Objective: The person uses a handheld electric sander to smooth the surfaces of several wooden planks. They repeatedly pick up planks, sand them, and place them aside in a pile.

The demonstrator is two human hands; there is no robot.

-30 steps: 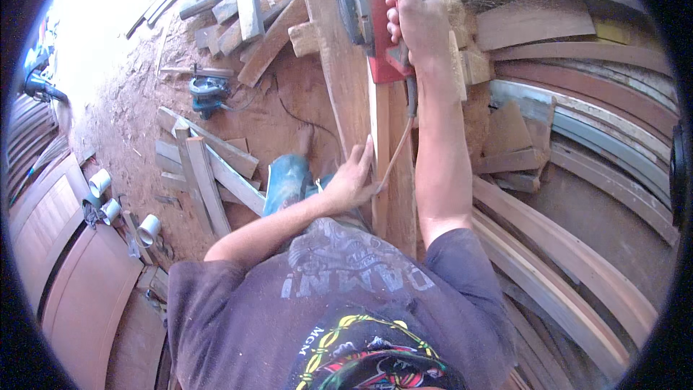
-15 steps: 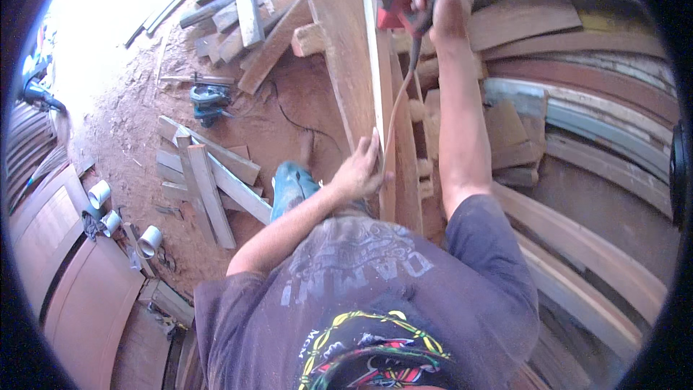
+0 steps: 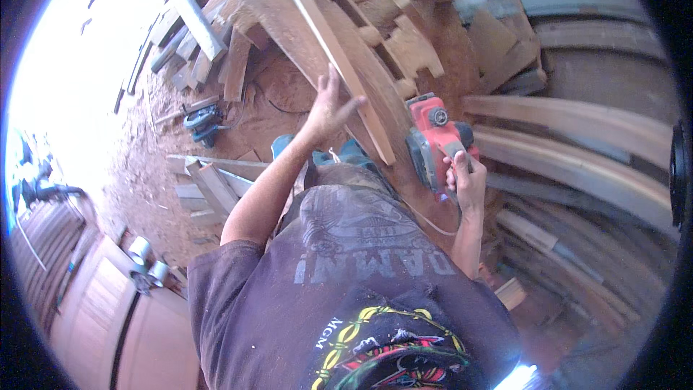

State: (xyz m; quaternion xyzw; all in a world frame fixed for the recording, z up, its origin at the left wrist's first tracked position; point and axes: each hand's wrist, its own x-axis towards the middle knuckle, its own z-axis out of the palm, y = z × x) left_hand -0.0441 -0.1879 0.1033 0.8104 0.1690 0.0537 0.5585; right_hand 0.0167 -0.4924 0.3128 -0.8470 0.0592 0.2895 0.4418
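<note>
A red electric hand planer (image 3: 433,126) is gripped by its handle in my right hand (image 3: 468,179), to the right of the work, with its cord looping down toward my body. A narrow wooden strip (image 3: 339,65) with a pale top edge stands out in front of me. Its near end lies over a broad plank (image 3: 393,119). My left hand (image 3: 328,112) has its fingers spread at the strip's left side. The fingertips reach the strip's edge, though whether they press on it I cannot tell.
Stacked boards (image 3: 577,144) fill the right side. A blue power tool (image 3: 203,124) sits on the dusty ground at left, near loose offcuts (image 3: 209,191) and a plank heap (image 3: 195,29). White cans (image 3: 141,249) stand by wooden panels (image 3: 90,282) at lower left.
My right hand has brought the planer back from the far end of the strip to beside its near end. My left hand has lifted and opened its fingers. The view has turned.
</note>
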